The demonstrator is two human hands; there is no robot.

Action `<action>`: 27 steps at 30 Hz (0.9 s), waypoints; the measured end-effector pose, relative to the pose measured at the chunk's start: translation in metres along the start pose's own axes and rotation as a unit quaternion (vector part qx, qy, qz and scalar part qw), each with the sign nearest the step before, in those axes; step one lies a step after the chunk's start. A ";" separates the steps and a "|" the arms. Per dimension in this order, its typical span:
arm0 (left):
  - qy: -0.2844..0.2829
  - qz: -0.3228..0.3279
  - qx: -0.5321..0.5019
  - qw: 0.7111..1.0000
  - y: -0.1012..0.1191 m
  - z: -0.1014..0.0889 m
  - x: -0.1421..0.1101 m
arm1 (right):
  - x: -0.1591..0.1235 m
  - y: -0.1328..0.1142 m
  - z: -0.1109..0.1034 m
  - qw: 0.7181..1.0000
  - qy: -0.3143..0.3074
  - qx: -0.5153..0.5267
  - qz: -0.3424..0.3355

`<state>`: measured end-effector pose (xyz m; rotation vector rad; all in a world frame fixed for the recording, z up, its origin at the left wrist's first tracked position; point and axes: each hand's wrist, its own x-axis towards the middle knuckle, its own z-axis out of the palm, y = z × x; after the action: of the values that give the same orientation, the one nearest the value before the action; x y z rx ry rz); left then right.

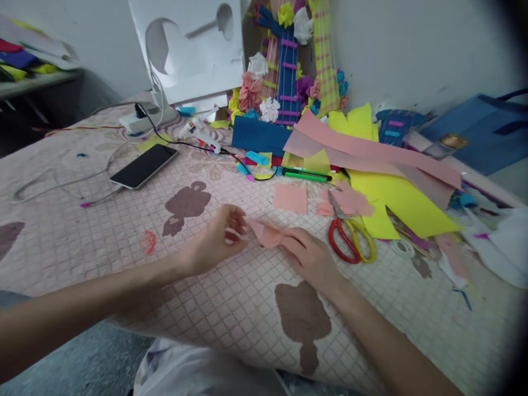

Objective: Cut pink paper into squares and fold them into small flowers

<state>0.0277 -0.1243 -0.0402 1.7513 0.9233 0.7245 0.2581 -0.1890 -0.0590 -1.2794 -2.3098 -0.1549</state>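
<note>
A small piece of pink crepe paper [269, 235], partly folded, is held between my two hands just above the tablecloth. My right hand [311, 256] pinches its right side between thumb and fingers. Bent fingers of my left hand [220, 237] meet at the paper's upper left tip; a gap shows between the thumb and the curled fingers. Just beyond lies a flat pink paper square [291, 198]. Right of it are crumpled pink pieces [346, 199] and scissors [345, 234] with one red and one yellow handle.
A phone [144, 166] with a cable lies at left, near a white glue gun [201, 136] and a power strip [146, 120]. Behind are a green cutter [307, 175], yellow paper sheets [398, 201], long pink strips [371, 146] and paper-decorated guitar shapes [287, 82].
</note>
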 end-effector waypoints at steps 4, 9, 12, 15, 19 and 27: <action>-0.009 0.216 0.323 0.922 -0.005 -0.007 0.001 | -0.003 0.008 -0.003 0.998 -0.045 0.050 -0.008; -0.097 0.322 0.412 0.847 -0.006 -0.003 0.013 | -0.004 0.008 -0.001 0.992 -0.069 0.099 0.030; -0.127 0.343 0.415 0.833 -0.009 -0.001 0.018 | -0.004 0.007 0.000 0.992 -0.065 0.101 0.039; -0.109 0.328 0.386 0.855 -0.015 0.001 0.019 | -0.005 0.006 0.002 0.993 -0.069 0.090 0.028; -0.071 0.275 0.305 0.909 -0.021 0.004 0.020 | -0.004 0.005 0.001 0.989 -0.077 0.109 0.061; -0.056 0.212 0.250 0.943 -0.022 0.008 0.021 | -0.002 0.001 0.002 0.976 -0.079 0.154 0.130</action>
<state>0.0396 -0.1054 -0.0627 2.4646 0.6914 0.6867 0.2591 -0.1889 -0.0617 -1.4539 -2.1573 0.3929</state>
